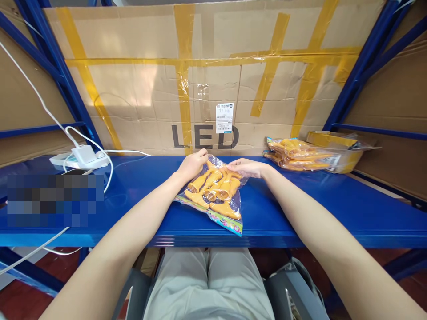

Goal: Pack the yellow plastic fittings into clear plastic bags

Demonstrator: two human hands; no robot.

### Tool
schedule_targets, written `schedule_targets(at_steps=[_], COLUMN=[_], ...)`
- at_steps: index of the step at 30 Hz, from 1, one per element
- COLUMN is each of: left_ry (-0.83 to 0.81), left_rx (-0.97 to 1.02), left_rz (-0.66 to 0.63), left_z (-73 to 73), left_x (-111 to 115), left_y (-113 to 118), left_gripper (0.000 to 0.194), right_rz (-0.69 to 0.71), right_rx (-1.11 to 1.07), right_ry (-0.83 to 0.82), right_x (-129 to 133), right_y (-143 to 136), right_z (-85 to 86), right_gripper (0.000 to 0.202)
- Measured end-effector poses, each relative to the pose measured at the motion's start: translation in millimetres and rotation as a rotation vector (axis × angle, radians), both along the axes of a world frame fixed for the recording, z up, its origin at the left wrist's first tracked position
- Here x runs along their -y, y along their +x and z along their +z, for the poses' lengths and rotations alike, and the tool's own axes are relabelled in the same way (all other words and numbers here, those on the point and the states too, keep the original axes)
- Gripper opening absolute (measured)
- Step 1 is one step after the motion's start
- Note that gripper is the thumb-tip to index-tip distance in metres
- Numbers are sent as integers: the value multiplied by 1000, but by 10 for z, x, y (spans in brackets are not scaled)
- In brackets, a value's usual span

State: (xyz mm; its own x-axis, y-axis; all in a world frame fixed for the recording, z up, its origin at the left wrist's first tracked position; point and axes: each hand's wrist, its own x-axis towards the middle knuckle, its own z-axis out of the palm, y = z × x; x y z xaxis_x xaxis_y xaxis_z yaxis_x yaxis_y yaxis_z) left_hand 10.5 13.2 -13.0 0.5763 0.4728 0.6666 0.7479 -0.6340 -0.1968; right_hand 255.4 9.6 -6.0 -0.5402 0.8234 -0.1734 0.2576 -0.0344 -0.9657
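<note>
A clear plastic bag (216, 186) of orange, horn-like plastic pieces lies on the blue shelf, tilted, its colourful printed strip towards me. My left hand (193, 164) grips the bag's far left corner, fingers closed on the film. At the far right edge, my right hand (246, 167) has its fingers on the bag, pinching the clear film; some fingertips are hidden behind the plastic. Inside the bag, several orange pieces are visible, some with round hollow ends. What they are exactly I cannot make out.
Similar bags of orange pieces (295, 153) are stacked at the right, against an open cardboard box (348, 160). A white power strip (60, 161) with a charger and cables lies at the left. Behind stands a large taped cardboard panel (143, 102) between blue posts.
</note>
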Motion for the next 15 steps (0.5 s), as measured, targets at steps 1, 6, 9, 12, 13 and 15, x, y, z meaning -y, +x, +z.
schedule_targets(at_steps=[1, 6, 9, 12, 13, 15], left_ry=[-5, -23, -45, -58, -60, -66], left_rx=[-2, -1, 6, 52, 84, 168], left_rz=[-4, -9, -5, 7, 16, 46], left_z=[-3, -13, -15, -4, 1, 6], left_x=[2, -9, -15, -20, -25, -47], left_y=[6, 4, 11, -5, -28, -112], left_gripper=[25, 24, 24, 26, 28, 30], right_rz=[28, 89, 84, 20, -17, -120], right_rx=[-10, -63, -76, -126, -147, -196], right_ry=[-21, -94, -135, -139, -137, -122], right_x=[8, 51, 81, 103, 103, 84], right_y=[-16, -100, -137, -146, -134, -77], right_z=[-4, -8, 18, 63, 80, 118], right_gripper=[36, 27, 21, 12, 10, 8])
